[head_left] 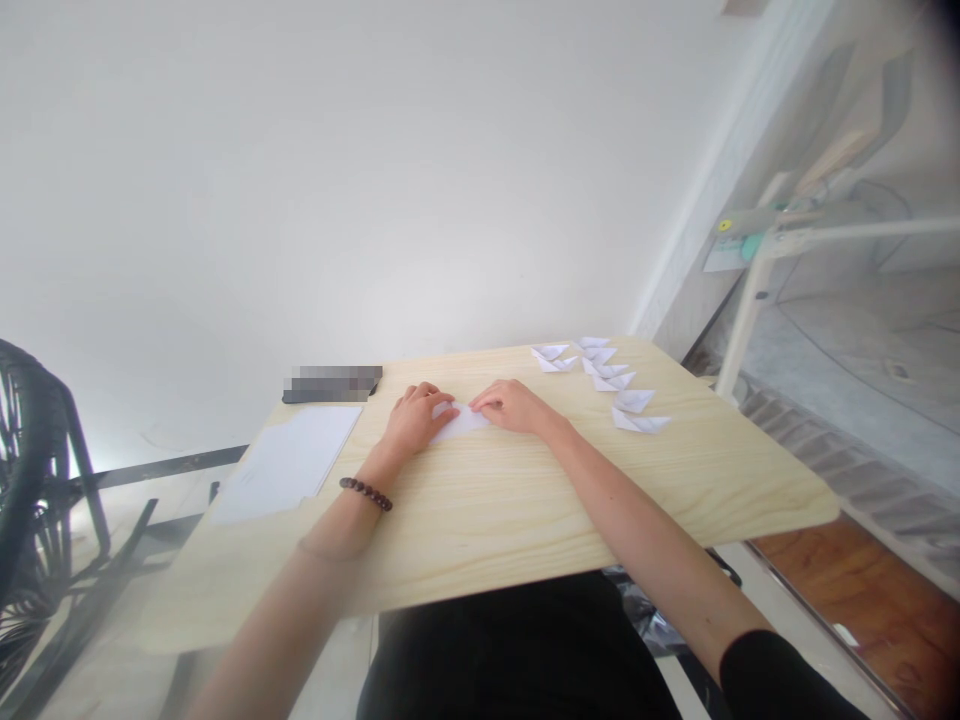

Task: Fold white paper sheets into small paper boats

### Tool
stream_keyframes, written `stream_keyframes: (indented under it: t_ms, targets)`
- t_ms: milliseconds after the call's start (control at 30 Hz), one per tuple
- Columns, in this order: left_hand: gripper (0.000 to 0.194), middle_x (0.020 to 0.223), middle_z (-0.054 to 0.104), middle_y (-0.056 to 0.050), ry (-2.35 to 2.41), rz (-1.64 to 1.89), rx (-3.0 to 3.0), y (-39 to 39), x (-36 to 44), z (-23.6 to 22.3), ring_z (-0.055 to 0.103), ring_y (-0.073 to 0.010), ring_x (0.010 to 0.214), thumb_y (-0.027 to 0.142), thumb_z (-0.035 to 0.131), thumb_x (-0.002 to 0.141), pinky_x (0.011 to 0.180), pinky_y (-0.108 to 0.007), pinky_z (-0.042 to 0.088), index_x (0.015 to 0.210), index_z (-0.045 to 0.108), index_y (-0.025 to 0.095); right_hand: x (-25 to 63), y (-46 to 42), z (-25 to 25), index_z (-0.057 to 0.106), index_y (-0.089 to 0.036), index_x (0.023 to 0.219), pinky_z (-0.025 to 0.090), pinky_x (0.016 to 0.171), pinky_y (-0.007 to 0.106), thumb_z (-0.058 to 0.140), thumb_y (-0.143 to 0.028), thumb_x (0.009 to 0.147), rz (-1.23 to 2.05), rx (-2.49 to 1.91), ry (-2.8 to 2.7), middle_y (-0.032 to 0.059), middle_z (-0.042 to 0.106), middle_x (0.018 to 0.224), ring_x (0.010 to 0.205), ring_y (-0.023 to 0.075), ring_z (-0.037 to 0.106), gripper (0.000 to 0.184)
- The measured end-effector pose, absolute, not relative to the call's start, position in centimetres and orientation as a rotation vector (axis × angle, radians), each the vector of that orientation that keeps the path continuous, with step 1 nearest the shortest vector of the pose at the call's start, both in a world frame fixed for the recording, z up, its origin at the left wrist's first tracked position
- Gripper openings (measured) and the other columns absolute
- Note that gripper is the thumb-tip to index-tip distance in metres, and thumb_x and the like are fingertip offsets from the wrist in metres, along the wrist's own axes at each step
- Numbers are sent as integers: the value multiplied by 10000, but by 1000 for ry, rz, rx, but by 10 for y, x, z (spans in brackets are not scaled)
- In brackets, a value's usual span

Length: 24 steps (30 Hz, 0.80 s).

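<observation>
**Folding judged part-way**

The white paper [463,419] is on or just above the surface [480,530] (contact unclear), its shape apparently unfinished. Left hand [412,416] and right hand [514,406] each pinch 1 end. Farther right, folded boats [613,379] appear finished; at left, flat sheets [292,460] appear unfolded.

Left hand [415,415] and right hand [516,407] at folded white paper [463,419]

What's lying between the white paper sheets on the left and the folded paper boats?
In the head view, the left hand and right hand, both touching a small white paper piece, with wooden tabletop around them.
</observation>
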<state>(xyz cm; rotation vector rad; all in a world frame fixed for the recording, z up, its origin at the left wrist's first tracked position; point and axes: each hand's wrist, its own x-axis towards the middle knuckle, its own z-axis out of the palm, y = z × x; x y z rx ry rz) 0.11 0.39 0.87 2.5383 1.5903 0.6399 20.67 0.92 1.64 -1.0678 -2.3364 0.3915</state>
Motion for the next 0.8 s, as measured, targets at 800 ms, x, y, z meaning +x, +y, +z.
stream_keyframes:
  t_ms: [800]
  targets:
    - [312, 722, 618, -43, 1279, 766, 2141, -7, 6, 23, 517, -132, 605, 393, 432, 762, 542, -225, 381, 783, 591, 125, 182, 3, 9, 594, -146, 693, 307, 622, 204, 432, -197, 774, 371, -1028, -2291, 26, 589, 733, 671, 93, 475, 189]
